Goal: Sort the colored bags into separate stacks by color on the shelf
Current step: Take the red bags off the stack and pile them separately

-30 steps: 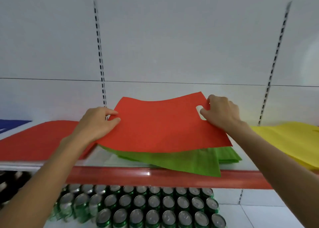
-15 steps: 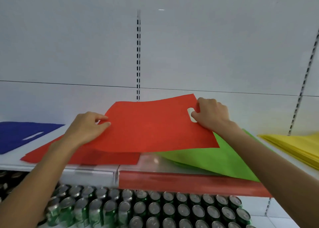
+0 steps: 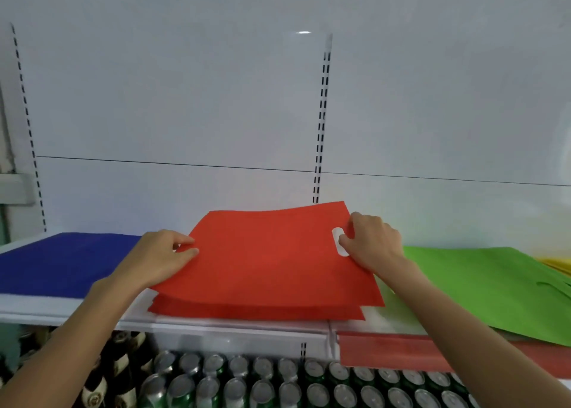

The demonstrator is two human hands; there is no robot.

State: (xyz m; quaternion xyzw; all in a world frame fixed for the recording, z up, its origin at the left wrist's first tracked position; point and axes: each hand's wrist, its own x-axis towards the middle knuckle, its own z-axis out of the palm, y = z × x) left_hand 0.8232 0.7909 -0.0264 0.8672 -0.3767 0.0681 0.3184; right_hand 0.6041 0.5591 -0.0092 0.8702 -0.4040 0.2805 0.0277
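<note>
I hold a flat red bag (image 3: 272, 259) just above a stack of red bags (image 3: 256, 310) in the middle of the shelf. My left hand (image 3: 160, 257) pinches its left edge, thumb on top. At the bag's cut-out handle, my right hand (image 3: 372, 242) grips the right end. A blue stack (image 3: 65, 262) lies to the left. Right of the red stack spreads the green stack (image 3: 491, 287), and a sliver of yellow bags (image 3: 556, 264) shows at the far right.
The white shelf (image 3: 234, 325) has a front rail with a red strip (image 3: 395, 352) on its right part. Below stand rows of green cans (image 3: 278, 386) and dark bottles (image 3: 102, 376). Slotted uprights (image 3: 321, 123) run up the white back wall.
Both hands carried the red bag leftward off the green stack and over the red stack. The view panned left, bringing the blue stack fully into sight.
</note>
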